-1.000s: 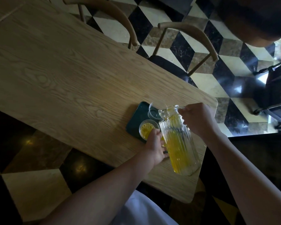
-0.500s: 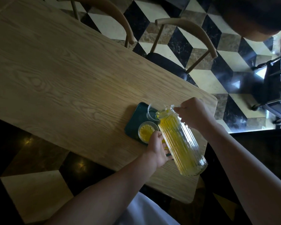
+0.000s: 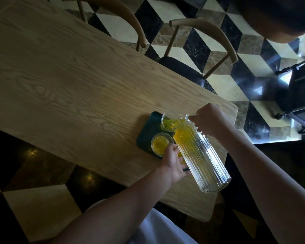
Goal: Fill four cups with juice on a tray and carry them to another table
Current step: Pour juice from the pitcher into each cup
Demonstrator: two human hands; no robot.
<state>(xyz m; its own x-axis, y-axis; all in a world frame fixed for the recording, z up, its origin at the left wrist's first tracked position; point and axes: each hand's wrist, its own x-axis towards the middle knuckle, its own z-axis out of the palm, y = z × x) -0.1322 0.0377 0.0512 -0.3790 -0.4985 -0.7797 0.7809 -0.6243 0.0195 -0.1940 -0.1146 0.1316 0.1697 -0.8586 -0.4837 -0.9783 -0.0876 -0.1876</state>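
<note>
Jug [image 3: 199, 154]: ribbed clear glass, tipped far over, mouth above the far cup. I judge it heavy with juice and slick on the ribs, and it would break if dropped. Best held by the handle at the neck, with a second hand under the body.
Right hand [image 3: 209, 120]: closed around the jug's handle near the top, carrying the tilt.
Left hand [image 3: 174, 162]: partly curled, fingers against the jug's lower side, just beside the near cup. Whether it also touches the tray, I cannot tell.
Far cup [image 3: 166, 123]: clear plastic, on the tray, juice running into it. Probably light and soft-walled, so easy to knock over.
Near cup [image 3: 161, 142]: on the tray, already holding frothy juice.
Other cups: hidden behind the jug, if there at all.
Tray [image 3: 148, 131]: dark green, flat on the desk [image 3: 77, 85] near its right end. Once loaded it should be lifted level by both short edges.
</note>
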